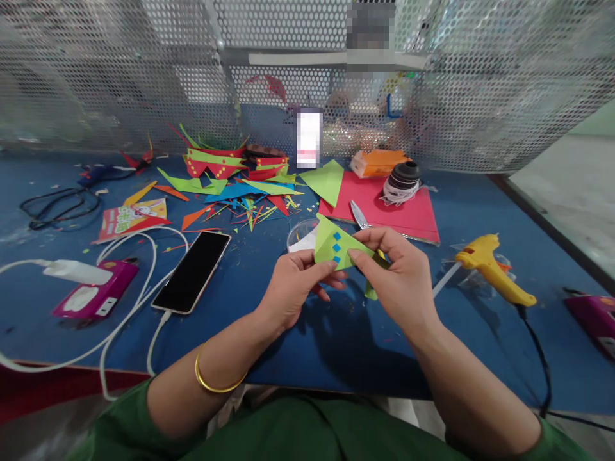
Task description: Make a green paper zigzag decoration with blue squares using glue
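Near the middle of the frame, both hands hold a folded piece of green paper (335, 246) just above the blue table (307, 346). The left hand (293, 286) pinches the paper's lower left edge between thumb and fingers, and the right hand (401, 272) grips its right side, thumb on top and fingers curled beneath; neither hand is free. The paper carries a few small blue diamond shapes on its face and stands up in a pointed, tent-like fold. It looks very light and thin, stiff enough along its creases to keep its shape, yet easy to crumple or tear if squeezed hard; the glued-on diamonds could probably peel under a rubbing thumb. The safest hold seems to be at the folded edges and corners, with flat fingertips, clear of the blue pieces. Just behind the hands lie scissors (359, 215) on a red sheet (408, 208), with a roll of ribbon (402, 180) at its upper edge. To the right of the frame a yellow glue gun (492, 269) rests on the table, near the right hand but apart from it. To the left lies a black phone (193, 271) on a white cable (134, 307), and in the upper middle a heap of paper scraps (240, 186).
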A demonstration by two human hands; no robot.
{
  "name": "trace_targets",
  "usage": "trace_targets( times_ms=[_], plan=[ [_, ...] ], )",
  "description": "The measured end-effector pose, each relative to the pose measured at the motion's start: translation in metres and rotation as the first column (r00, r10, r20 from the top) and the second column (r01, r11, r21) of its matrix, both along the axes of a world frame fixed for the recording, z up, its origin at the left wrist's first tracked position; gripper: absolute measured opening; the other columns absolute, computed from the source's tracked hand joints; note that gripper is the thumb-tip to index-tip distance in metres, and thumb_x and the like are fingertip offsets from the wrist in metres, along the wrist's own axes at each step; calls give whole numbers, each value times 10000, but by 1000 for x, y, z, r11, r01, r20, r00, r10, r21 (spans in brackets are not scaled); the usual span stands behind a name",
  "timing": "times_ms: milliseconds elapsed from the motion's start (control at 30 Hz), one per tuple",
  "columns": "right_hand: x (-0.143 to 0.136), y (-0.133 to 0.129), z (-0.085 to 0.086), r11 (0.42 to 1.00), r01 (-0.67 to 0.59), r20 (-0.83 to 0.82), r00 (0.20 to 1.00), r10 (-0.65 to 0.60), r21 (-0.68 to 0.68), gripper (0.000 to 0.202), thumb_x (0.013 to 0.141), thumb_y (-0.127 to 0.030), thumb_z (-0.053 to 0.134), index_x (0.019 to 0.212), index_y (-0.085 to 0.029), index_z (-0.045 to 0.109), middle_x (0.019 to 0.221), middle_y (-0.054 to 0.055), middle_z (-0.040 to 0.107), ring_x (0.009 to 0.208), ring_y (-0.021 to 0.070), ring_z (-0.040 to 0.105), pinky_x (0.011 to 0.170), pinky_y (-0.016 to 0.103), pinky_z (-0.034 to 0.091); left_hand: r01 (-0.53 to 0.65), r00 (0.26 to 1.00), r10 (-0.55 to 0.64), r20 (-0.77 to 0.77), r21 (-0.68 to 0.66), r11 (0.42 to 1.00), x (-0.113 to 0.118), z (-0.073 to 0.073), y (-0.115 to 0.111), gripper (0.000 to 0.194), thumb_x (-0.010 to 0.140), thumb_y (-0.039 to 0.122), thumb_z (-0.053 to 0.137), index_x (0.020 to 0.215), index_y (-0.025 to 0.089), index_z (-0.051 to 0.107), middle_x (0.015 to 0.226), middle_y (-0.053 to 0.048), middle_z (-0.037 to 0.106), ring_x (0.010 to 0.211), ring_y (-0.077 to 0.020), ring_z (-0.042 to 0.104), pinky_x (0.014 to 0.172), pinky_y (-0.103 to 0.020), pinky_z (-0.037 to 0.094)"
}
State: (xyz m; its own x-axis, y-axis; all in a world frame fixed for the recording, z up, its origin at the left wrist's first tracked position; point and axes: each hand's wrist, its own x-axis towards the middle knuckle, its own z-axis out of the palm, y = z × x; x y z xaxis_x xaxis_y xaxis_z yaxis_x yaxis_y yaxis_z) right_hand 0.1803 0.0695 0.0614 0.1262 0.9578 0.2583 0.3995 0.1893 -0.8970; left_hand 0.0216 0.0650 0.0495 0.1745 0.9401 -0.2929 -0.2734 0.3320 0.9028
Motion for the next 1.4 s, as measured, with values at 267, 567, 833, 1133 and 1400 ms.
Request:
trace_targets(
  times_ms=[267, 567, 833, 1133, 1400],
  plan=[
    [4, 5, -1, 998, 69, -77, 995, -68, 11, 205, 763, -328, 721, 925, -202, 708, 854, 28, 742, 742, 170, 653, 688, 311, 532, -29, 1000, 29, 8, 11, 1000, -1, 1, -1, 279, 706, 370, 838, 801, 132, 726, 832, -94, 785, 659, -167, 726, 423, -181, 453],
    [23, 24, 21, 988, -151, 82, 985, 154, -41, 350, 838, -479, 654, 995, -181, 750, 856, 58, 762, 743, 187, 673, 647, 312, 506, -170, 984, 165, 71, 60, 984, -8, 6, 5, 315, 675, 386, 861, 719, 141, 669, 800, -89, 784, 645, -156, 713, 457, -188, 449],
    [21, 54, 34, 964, -267, 192, 946, 261, 2, 225, 793, -398, 661, 827, -190, 740, 729, 25, 717, 651, 161, 619, 594, 298, 466, -240, 963, 230, 138, 61, 969, -14, 4, 11, 335, 662, 378, 868, 725, 141, 640, 782, -71, 769, 647, -130, 704, 494, -166, 457],
    [31, 59, 28, 963, -257, 228, 945, 233, 81, 252, 813, -419, 663, 875, -186, 737, 800, 57, 738, 702, 178, 646, 638, 317, 483, -383, 913, 406, -33, 270, 883, -22, 1, 20, 512, 817, 488, 749, 1163, 161, 560, 889, -39, 732, 663, -147, 724, 482, -189, 479],
    [30, 54, 16, 932, -280, 343, 920, 193, 228, 177, 871, -373, 633, 911, -228, 726, 837, 50, 746, 795, 222, 673, 771, 393, 517, -373, 917, 397, -51, 247, 894, -18, -2, 23, 798, 671, 395, 874, 1317, 117, 496, 915, -81, 740, 721, -175, 702, 490, -209, 478]
  ],
)
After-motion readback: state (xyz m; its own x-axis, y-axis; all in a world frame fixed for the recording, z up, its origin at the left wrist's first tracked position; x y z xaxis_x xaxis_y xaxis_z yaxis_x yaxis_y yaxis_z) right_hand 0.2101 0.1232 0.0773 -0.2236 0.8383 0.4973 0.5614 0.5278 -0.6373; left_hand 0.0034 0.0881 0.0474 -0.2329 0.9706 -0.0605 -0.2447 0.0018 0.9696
